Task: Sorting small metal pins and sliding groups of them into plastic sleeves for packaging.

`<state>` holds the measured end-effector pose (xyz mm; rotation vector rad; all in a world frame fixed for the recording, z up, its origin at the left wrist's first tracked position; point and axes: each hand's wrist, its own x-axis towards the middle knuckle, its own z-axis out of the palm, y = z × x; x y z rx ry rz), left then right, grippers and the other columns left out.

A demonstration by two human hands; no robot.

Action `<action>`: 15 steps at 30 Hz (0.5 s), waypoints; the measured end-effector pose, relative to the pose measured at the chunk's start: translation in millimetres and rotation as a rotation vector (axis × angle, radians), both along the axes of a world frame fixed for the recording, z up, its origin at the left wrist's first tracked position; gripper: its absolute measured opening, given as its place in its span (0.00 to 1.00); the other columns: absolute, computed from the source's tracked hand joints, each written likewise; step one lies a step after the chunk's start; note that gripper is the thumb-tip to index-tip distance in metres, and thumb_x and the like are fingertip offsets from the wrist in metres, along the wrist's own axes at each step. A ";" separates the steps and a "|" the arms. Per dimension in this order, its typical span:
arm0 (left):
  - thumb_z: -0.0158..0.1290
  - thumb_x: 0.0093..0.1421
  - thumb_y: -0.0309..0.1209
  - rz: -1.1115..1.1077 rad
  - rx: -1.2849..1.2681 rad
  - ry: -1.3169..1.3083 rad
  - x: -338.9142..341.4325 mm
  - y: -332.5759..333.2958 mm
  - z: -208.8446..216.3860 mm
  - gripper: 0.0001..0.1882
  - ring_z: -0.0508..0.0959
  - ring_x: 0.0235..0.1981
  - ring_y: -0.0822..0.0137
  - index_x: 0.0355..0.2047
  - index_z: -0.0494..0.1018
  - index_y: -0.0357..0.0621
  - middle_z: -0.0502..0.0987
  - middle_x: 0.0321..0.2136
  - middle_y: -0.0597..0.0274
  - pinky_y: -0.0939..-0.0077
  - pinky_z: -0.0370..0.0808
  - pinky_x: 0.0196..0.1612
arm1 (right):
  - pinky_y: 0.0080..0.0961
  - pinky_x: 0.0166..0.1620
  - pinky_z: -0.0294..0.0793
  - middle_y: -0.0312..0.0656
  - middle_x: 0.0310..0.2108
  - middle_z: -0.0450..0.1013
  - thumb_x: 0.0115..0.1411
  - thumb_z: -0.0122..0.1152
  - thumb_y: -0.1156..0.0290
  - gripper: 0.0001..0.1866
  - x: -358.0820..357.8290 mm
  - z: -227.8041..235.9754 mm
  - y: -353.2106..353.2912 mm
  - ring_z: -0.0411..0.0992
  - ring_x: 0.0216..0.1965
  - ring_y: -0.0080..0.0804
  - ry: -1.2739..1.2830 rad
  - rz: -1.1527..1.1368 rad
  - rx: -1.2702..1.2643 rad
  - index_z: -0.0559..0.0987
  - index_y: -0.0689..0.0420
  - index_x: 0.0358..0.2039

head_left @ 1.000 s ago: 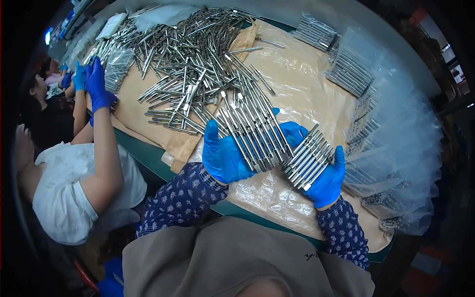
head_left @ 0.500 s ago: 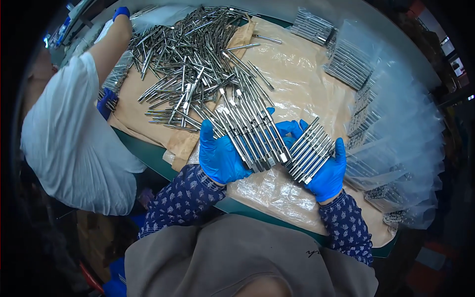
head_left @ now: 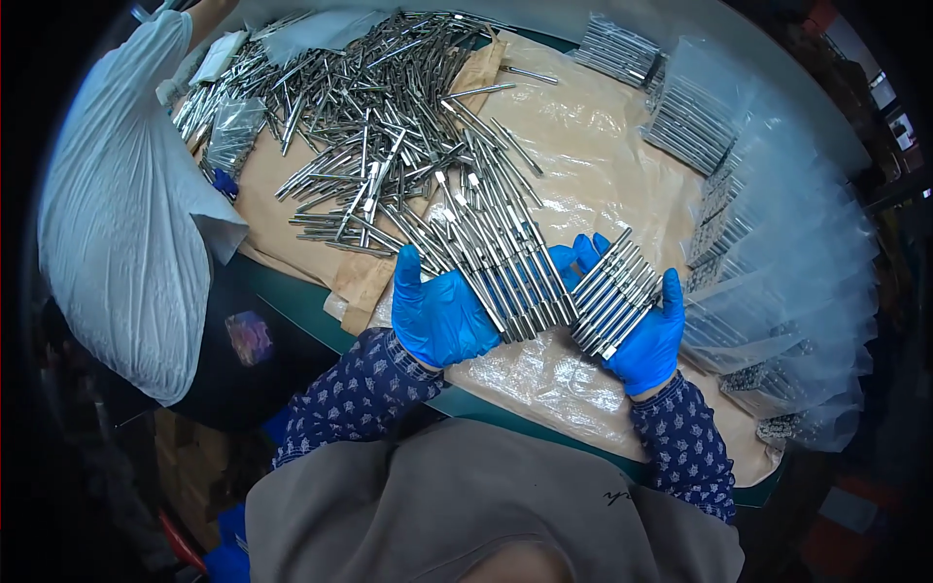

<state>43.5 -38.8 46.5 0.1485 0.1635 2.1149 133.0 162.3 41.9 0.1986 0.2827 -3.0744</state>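
Note:
In a blue glove, my left hand supports a row of slim steel rods with stepped ends, lying side by side across its fingers. Its thumb sticks up and is off the rods. My right hand, gloved in blue too, cradles a second row of steel rods in its palm and fingers. The two rows almost meet at their lower ends, between my hands. Beneath the rods most of my fingers are hidden. Beyond my left hand spreads a big loose pile of similar rods.
Brown paper and clear plastic film cover the green table. Bagged rows of rods line the right side, along with overlapping clear plastic bags. At the left stands a co-worker in a white top, near a small bag of rods.
The co-worker has shifted to the upper left, and their raised gloved hand has left the view. My hands and both rows of rods have hardly moved.

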 end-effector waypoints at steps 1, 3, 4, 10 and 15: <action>0.56 0.43 0.62 -0.016 0.019 0.000 0.1 -1.5 -1.7 0.59 0.49 0.63 0.42 0.62 0.41 0.36 0.44 0.61 0.34 0.48 0.49 0.62 | 0.48 0.62 0.51 0.55 0.62 0.49 0.56 0.46 0.44 0.44 0.0 1.5 -1.0 0.49 0.63 0.51 0.005 0.007 0.027 0.47 0.63 0.62; 0.57 0.41 0.63 -0.010 -0.027 0.026 1.4 -6.0 0.9 0.61 0.48 0.63 0.42 0.63 0.40 0.37 0.43 0.61 0.34 0.47 0.48 0.62 | 0.47 0.63 0.50 0.54 0.62 0.48 0.55 0.47 0.44 0.45 0.2 1.8 -1.8 0.48 0.63 0.51 0.002 0.016 -0.022 0.47 0.62 0.62; 0.57 0.41 0.63 -0.047 0.041 0.015 -0.2 -1.7 -4.8 0.61 0.48 0.63 0.41 0.63 0.39 0.39 0.42 0.62 0.34 0.46 0.48 0.62 | 0.47 0.63 0.50 0.54 0.63 0.48 0.55 0.47 0.44 0.45 0.4 0.7 -1.8 0.48 0.63 0.50 0.005 0.023 -0.003 0.47 0.62 0.62; 0.50 0.45 0.64 -0.105 -0.143 0.164 -3.1 13.5 3.5 0.57 0.46 0.63 0.40 0.64 0.38 0.42 0.40 0.62 0.34 0.45 0.47 0.62 | 0.53 0.62 0.48 0.52 0.63 0.47 0.57 0.42 0.44 0.42 1.6 -7.0 4.6 0.48 0.64 0.49 0.008 0.014 -0.034 0.48 0.60 0.63; 0.53 0.50 0.54 -0.098 0.055 0.001 -0.4 8.0 -4.3 0.51 0.48 0.63 0.42 0.63 0.40 0.37 0.43 0.62 0.36 0.49 0.47 0.63 | 0.51 0.62 0.50 0.52 0.63 0.48 0.58 0.42 0.44 0.41 1.3 -9.9 5.1 0.49 0.63 0.49 -0.002 0.002 -0.099 0.49 0.60 0.63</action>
